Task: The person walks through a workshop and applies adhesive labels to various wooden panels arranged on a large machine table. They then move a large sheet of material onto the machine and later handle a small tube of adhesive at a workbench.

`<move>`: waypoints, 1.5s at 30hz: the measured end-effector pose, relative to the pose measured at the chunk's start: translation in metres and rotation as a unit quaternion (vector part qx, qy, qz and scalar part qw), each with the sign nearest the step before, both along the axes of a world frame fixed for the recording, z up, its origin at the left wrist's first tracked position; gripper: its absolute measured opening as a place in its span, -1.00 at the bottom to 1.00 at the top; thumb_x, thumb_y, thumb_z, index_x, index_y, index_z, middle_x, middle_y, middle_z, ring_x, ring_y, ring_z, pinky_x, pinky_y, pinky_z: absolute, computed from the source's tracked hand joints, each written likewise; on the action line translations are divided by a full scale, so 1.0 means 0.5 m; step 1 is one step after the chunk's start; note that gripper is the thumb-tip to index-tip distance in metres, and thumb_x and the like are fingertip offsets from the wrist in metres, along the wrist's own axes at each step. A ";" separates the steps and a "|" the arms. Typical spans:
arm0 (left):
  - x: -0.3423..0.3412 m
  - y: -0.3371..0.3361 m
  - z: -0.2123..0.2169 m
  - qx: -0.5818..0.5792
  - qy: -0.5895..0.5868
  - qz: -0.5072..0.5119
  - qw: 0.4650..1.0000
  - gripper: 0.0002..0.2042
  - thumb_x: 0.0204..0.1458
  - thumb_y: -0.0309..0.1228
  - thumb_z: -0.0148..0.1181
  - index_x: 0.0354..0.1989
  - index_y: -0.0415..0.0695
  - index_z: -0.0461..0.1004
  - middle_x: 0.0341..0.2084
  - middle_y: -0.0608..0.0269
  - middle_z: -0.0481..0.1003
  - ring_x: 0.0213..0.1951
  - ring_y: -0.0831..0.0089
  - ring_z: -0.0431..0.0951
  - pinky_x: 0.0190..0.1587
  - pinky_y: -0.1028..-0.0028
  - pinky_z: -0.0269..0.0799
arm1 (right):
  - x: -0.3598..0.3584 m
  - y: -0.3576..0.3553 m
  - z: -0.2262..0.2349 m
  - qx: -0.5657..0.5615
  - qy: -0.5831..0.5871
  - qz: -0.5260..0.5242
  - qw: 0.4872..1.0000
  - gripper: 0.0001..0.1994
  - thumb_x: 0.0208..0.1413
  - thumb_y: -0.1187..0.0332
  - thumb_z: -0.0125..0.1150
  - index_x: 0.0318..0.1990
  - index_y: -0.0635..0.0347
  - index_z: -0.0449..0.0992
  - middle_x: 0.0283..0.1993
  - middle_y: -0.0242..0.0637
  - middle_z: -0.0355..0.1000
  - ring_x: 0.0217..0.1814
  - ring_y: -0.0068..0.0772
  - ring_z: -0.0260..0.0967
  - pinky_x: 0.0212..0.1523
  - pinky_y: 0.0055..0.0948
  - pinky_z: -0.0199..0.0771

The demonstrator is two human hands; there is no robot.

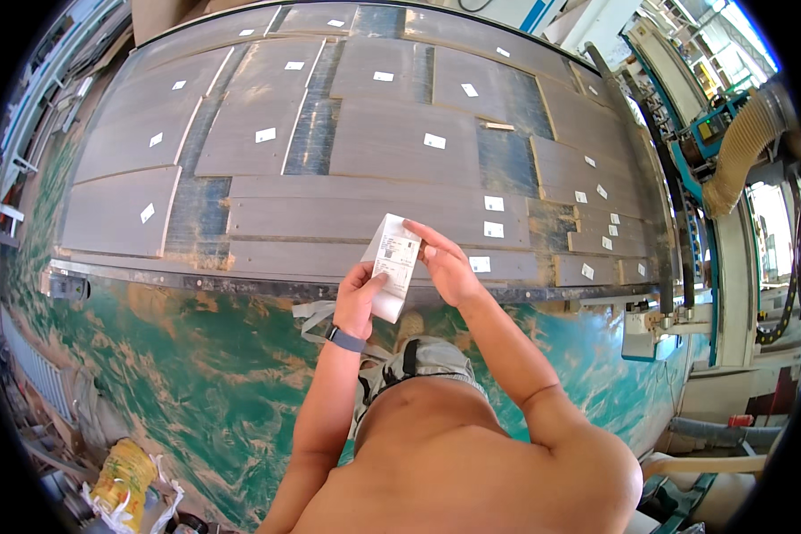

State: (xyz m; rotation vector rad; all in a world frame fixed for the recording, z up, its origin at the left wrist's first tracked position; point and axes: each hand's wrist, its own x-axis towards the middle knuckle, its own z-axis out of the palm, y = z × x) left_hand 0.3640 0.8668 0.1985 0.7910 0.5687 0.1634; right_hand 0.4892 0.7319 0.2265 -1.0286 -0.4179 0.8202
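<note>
A strip of white printed labels (397,258) is held up in front of my body, over the near edge of the large flat table. My left hand (357,298) grips it from the left side, thumb lying on its face. At the upper right edge of the strip, my right hand (447,264) pinches with thumb and fingertips. A loose pale tail of strip (315,313) hangs beside my left wrist. Beyond my hands, grey-brown cut panels (400,142) lie flat on the table, many bearing a small white label (434,141).
The table's dark near rail (543,292) runs across in front of me. A machine with a ribbed hose (746,147) stands at the right. Dusty green floor (196,365) lies below, with a yellow sack (126,481) at lower left. A small offcut (498,126) rests among the panels.
</note>
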 end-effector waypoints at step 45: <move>0.696 -0.604 -0.370 0.734 0.175 -0.025 0.656 -0.90 0.01 -0.53 0.06 -0.30 -0.20 0.44 -0.54 0.00 0.38 -0.55 -0.04 0.40 -0.54 0.09 0.28 | 1.484 -0.774 -0.505 -0.609 -0.543 -0.227 0.532 -0.46 0.20 -0.05 -0.06 0.11 0.20 0.42 0.36 -0.02 0.09 0.42 -0.09 -0.03 0.36 -0.24 0.00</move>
